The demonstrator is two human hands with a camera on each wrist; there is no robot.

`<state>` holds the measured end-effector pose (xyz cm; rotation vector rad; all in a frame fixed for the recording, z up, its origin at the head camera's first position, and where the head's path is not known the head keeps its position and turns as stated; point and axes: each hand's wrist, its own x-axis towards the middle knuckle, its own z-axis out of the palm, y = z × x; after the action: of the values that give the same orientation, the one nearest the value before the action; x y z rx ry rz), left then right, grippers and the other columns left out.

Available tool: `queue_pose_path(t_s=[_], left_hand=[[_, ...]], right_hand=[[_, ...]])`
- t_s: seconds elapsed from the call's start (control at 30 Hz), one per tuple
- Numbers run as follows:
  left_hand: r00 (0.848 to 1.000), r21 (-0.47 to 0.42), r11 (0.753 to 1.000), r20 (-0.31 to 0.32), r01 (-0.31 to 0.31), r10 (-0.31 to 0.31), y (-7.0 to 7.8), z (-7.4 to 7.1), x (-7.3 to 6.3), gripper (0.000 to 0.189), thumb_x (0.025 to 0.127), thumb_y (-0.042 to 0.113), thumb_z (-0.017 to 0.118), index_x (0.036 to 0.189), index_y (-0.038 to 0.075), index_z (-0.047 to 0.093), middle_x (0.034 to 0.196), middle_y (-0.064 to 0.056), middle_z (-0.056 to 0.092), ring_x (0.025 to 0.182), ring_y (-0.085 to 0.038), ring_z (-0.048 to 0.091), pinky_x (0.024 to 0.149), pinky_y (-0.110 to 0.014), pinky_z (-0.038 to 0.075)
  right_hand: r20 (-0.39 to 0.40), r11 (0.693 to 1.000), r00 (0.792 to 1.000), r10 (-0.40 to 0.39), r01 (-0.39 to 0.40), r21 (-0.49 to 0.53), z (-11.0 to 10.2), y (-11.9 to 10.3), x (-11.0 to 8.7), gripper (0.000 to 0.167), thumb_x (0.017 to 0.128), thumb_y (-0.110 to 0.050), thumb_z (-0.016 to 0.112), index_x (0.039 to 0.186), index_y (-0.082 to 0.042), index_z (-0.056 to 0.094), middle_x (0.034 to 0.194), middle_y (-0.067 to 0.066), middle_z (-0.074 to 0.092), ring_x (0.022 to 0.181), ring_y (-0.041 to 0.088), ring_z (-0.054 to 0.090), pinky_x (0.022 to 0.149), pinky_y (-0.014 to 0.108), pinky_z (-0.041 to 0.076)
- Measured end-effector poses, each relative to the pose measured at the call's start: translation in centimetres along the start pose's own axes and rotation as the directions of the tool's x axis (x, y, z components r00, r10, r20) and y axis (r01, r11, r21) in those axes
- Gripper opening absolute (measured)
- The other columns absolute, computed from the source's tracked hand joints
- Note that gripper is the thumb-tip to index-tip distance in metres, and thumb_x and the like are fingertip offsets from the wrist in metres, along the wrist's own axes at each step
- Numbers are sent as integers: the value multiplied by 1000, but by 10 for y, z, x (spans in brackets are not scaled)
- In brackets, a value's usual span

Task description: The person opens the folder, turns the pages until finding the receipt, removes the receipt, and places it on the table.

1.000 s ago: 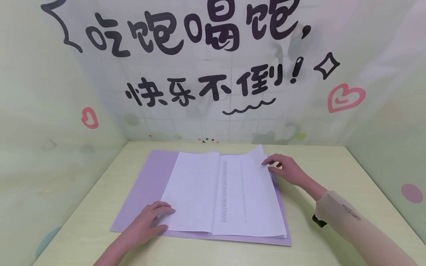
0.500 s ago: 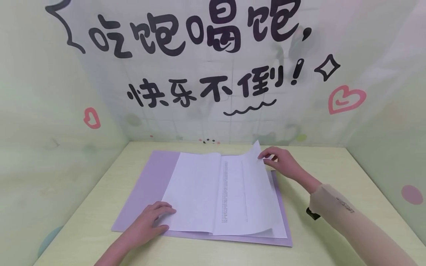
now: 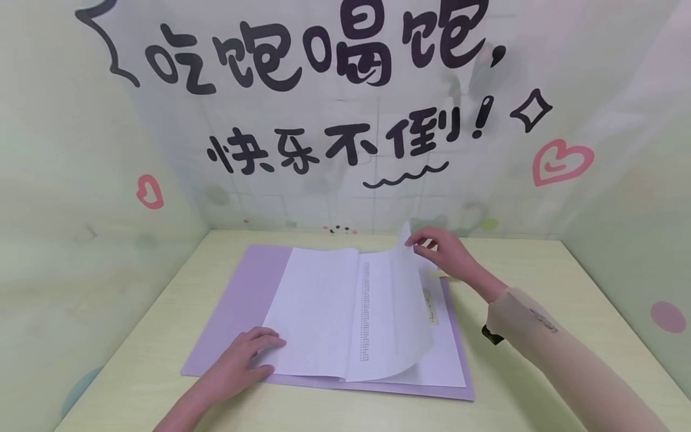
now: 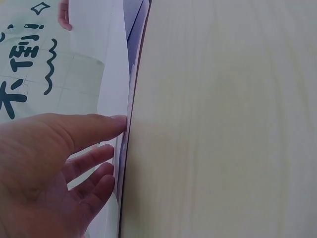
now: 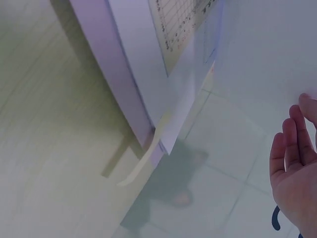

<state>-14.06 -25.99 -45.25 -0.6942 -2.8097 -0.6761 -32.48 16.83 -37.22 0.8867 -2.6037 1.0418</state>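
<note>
A purple folder [image 3: 237,306] lies open on the table with white pages in it. On the lower left of the blank left page [image 3: 315,300] my left hand [image 3: 245,360] rests, thumb near the bottom edge. My right hand [image 3: 448,258] pinches the top outer corner of a printed page [image 3: 391,336], which curls up from the right side. Beneath it shows another white sheet [image 3: 448,354] bearing a yellowish printed patch [image 3: 430,309]. From that sheet's edge sticks a pale yellow strip [image 5: 141,163], seen in the right wrist view. Much of the lower sheet is hidden.
The pale wooden table [image 3: 518,270] meets a back wall [image 3: 302,204] with large black lettering and a pink heart [image 3: 561,162]. Side walls enclose the table left and right. A dark band [image 3: 492,335] shows at the right sleeve [image 3: 561,348].
My right hand has moved left and up, peeling the page's corner further from the sheet below. The yellowish patch and strip have come into view. My left hand has stayed in place.
</note>
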Motion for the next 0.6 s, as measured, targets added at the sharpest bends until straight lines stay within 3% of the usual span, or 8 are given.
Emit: queue_pose_path(t_s=[0.27, 0.6], left_hand=[[1000, -19, 1000, 8, 9, -9, -1, -1, -1, 43, 80, 13, 78, 121, 20, 66, 124, -1, 62, 109, -26, 55, 92, -43, 50], [1000, -36, 999, 15, 26, -26, 0, -2, -1, 43, 79, 12, 78, 120, 18, 66, 124, -3, 63, 110, -29, 56, 93, -45, 50]], right_hand=[[-23, 1000, 1000, -4, 5, 26, 4, -16, 21, 14, 93, -8, 66, 105, -11, 73, 108, 6, 72, 96, 20, 65, 83, 39, 56], [-45, 997, 997, -67, 69, 32, 17, -43, 50, 12, 93, -13, 67, 104, -15, 73, 106, 1, 72, 94, 16, 64, 82, 34, 56]])
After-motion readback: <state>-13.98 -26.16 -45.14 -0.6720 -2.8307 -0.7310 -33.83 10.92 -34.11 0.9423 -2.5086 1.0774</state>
